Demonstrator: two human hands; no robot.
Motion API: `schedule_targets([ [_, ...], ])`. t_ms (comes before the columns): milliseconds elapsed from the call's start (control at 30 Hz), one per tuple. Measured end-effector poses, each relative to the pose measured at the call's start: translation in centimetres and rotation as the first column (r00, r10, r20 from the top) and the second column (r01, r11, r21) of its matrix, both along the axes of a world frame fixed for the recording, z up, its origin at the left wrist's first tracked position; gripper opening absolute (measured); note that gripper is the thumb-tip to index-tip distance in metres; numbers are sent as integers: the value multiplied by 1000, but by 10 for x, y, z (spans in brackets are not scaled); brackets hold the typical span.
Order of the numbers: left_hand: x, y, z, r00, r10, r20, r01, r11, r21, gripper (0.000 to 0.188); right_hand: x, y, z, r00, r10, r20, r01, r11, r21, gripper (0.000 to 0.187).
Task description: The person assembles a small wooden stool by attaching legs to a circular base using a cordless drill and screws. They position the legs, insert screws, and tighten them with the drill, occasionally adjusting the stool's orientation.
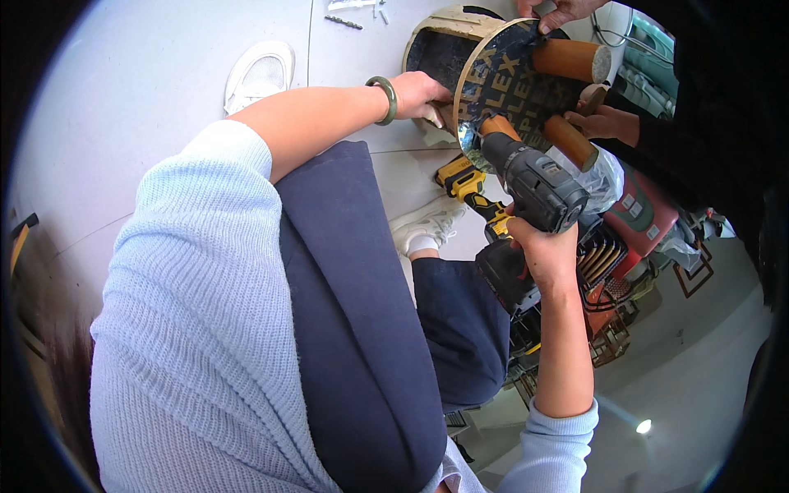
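Observation:
A round stool-like piece lies on its side, its black printed board (514,78) facing right and short wooden legs (567,59) sticking out. My left hand (421,94), with a green bangle at the wrist, is closed on the wooden frame behind the board. My right hand (549,253) grips a black cordless drill (542,182) by its handle. The drill's front end points at the lower part of the board, beside the nearest leg (500,127); its tip is hidden. Another person's hand (567,11) touches the board's top edge, and their other hand (610,125) is by the legs.
A yellow-and-black power tool (462,179) lies on the floor beyond my drill. A drill bit (343,22) and small screws lie on the pale tiles. A red case (645,215), a clear plastic bag (606,182) and clutter crowd the right. My white shoes (431,223) flank the work.

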State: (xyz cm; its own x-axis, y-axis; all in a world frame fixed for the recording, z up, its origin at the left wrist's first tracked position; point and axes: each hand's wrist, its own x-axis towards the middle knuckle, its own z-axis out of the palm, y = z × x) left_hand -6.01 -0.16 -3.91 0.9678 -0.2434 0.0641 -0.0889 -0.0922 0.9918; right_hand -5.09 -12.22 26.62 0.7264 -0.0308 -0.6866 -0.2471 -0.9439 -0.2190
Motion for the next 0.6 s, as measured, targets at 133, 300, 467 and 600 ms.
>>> schedule_targets([
  [133, 1, 1, 1, 1000, -3, -21, 2, 1000, -20, 39, 1, 0, -1, 998, 44, 35, -44, 999, 2, 30],
  [300, -2, 1, 2, 1000, 16, -23, -16, 999, -30, 38, -1, -6, -2, 993, 102, 55, -101, 995, -16, 28],
  [467, -1, 0, 1, 1000, 20, 5, -20, 1000, 5, 38, -6, -8, -7, 977, 179, 119, -179, 984, -13, 27],
  [600, -3, -1, 3, 999, 32, -13, -32, 1000, 0, 38, -3, -1, -3, 998, -65, -8, 64, 996, -60, 26],
])
